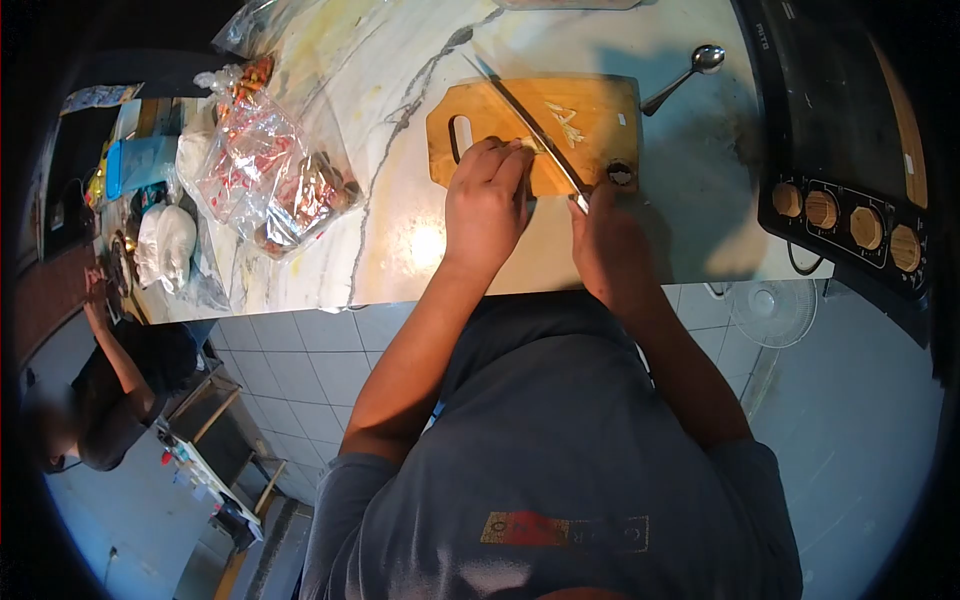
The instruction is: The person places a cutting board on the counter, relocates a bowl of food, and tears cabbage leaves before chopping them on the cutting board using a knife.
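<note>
On the wooden cutting board [465,97] my left hand [485,205] is closed, its fingertips curled down on a small pale piece of food [533,146]. Its exact kind I cannot make out. My right hand [612,240] grips a long knife [525,117] by the handle end. The blade runs slantwise across the board, its tip pointing up and left past the far edge. Right beside the piece held by my left fingers lies the blade. Several thin pale strips [568,125] rest on the board beyond the knife.
A metal spoon [690,75] lies right of the board, near a black stove [840,225] with wooden knobs. Clear plastic bags with red contents [265,170] and a white bag [167,245] stand at left. Another person [125,385] is at the counter's left end.
</note>
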